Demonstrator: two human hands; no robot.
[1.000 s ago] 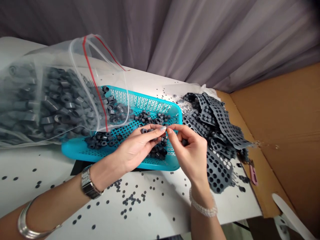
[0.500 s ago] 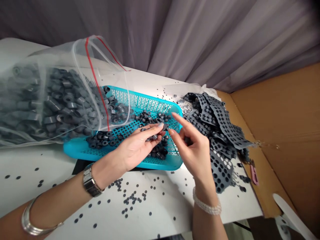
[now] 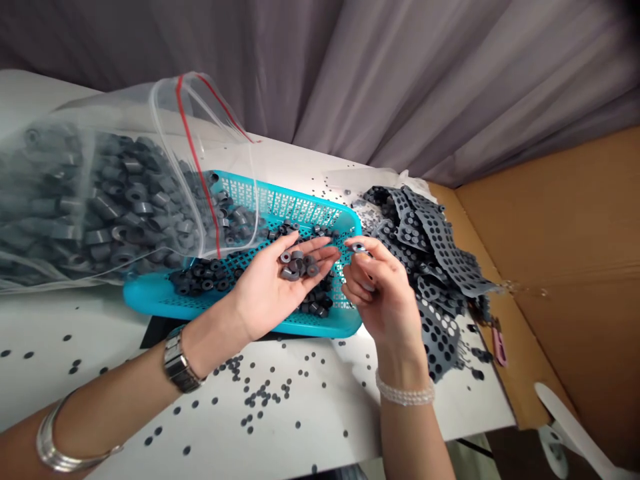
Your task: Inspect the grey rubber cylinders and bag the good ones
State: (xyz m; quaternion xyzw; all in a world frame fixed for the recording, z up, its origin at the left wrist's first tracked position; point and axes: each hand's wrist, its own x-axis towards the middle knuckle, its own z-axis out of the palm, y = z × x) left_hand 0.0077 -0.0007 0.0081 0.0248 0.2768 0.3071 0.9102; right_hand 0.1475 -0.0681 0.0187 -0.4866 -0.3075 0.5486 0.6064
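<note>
My left hand point(image 3: 273, 290) lies palm up above the basket, fingers stretched out, with several small dark grey rubber bushings point(image 3: 298, 265) resting in the palm. Just to its right, my right hand point(image 3: 380, 283) pinches one ring-shaped grey bushing point(image 3: 359, 247) between thumb and forefinger, its other fingers curled in. Beneath both hands stands a turquoise perforated basket point(image 3: 300, 325), with more bushings point(image 3: 203, 277) scattered inside. A clear zip bag point(image 3: 185, 143) full of the same bushings leans over the basket's left end, its mouth facing right.
Perforated dark rubber sheets point(image 3: 440, 247) lie heaped to the right of the basket. Small black discs point(image 3: 263, 398) are strewn over the white table point(image 3: 210, 443). Pink-handled snips point(image 3: 499, 343) lie near a cardboard panel point(image 3: 560, 267). A grey curtain point(image 3: 320, 73) hangs behind.
My left hand has opened out flat, showing the bushings in its palm. My right thumb and forefinger, apart before, now pinch a bushing.
</note>
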